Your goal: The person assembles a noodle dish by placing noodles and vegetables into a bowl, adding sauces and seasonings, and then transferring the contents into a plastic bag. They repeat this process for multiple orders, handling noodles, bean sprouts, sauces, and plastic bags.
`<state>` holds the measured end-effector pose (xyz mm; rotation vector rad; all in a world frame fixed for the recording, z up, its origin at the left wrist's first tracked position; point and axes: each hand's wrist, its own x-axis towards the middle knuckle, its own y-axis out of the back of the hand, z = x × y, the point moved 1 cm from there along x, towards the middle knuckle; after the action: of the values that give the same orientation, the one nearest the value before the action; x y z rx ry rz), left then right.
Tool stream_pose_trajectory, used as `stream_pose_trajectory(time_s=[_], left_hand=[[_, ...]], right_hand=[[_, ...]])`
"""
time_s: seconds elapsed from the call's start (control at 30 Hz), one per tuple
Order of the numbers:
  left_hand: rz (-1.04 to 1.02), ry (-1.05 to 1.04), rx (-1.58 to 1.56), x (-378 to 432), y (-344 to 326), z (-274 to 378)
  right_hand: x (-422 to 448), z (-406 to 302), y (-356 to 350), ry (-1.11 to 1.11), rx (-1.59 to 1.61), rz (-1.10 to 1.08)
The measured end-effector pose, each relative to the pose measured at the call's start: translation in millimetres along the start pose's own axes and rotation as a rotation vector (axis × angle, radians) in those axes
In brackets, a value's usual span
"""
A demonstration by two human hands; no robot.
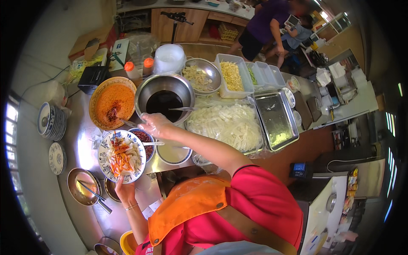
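Observation:
My left hand (123, 191) grips a patterned plate (104, 165) from below, near its rim. On the plate lie pale wide noodles (123, 161) topped with orange-red sauce. My right hand (156, 125), in a clear plastic glove, holds the metal handle of a spoon or ladle (128, 122). The utensil's far end reaches a yellow-brown bowl (92, 105) of orange sauce (118, 92), where a dark red chilli patch shows. Just beyond the plate stands a bowl of dark red chilli (143, 137) with a white spoon (153, 143). A bowl of pale liquid (173, 153) sits under my right forearm.
A steel bowl (145, 86) of dark liquid stands past my right hand. Pale noodles (226, 124) fill a plastic-lined tray beside a steel tray (293, 129). Stacked plates (52, 122) and a pan (75, 194) are at left. Two people (264, 28) are across the counter.

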<state>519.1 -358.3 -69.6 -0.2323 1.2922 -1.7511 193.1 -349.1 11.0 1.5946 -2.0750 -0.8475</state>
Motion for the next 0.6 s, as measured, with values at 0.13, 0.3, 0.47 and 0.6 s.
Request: stream_pose_trajectory(time_s=[0.13, 0.3, 0.47, 0.6], left_hand=[[-0.066, 0.065, 0.031, -15.1, -35.2, -43.7], [-0.086, 0.176, 0.063, -33.8, -71.7, -119.3], [-0.044, 0.227, 0.022, -47.9, -128.7, -223.3], [-0.029, 0.214, -0.024, -56.2, -156.8, -299.1]], right_hand=[[-88.1, 49.8, 80.5, 0.001, 0.020, 0.304], [-165.6, 177.3, 203.8, 0.011, -0.223, 0.671], [-198.0, 363.6, 337.5, -0.370, -0.513, 0.742], [-172.6, 465.4, 416.3, -0.556, -0.695, 0.471]])
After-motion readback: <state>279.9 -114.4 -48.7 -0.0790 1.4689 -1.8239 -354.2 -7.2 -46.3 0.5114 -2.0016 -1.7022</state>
